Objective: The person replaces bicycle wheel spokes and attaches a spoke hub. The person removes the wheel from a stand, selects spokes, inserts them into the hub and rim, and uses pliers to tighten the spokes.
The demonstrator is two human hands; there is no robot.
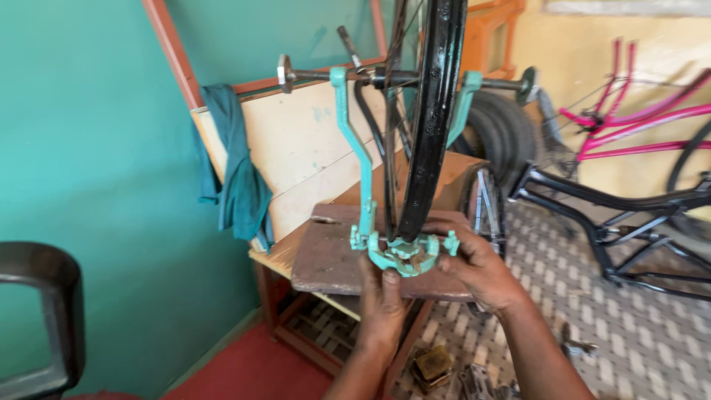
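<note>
Two hands work at the foot of a green wheel truing stand (363,148) that stands on a brown slab (326,259) on the wooden tabletop (278,255). A black bicycle rim (433,111) hangs in the stand on its axle (326,75), and its lowest part sits between the green adjusters at the stand's base (404,252).

The left hand (381,296) comes from below, and its fingers (390,280) press against the underside of the base; I cannot tell if they close around a part or only push on it. The right hand (478,267) lies at the right side of the base, with its fingers curled around the right adjuster near the rim.

I think the first danger is pinching: both hands are very close to the rim and the thin spokes (392,148), and if the wheel turns, a finger can be caught between rim and adjuster. The second danger is the stand itself. It is tall and carries weight high up, while the slab reaches over the tabletop edge, so a strong push from below may tip it. A loose axle end could also let the rim drop.

Bicycle frames, black (615,215) and pink (629,126), stand well apart to the right, and a teal cloth (237,178) hangs at the left.
</note>
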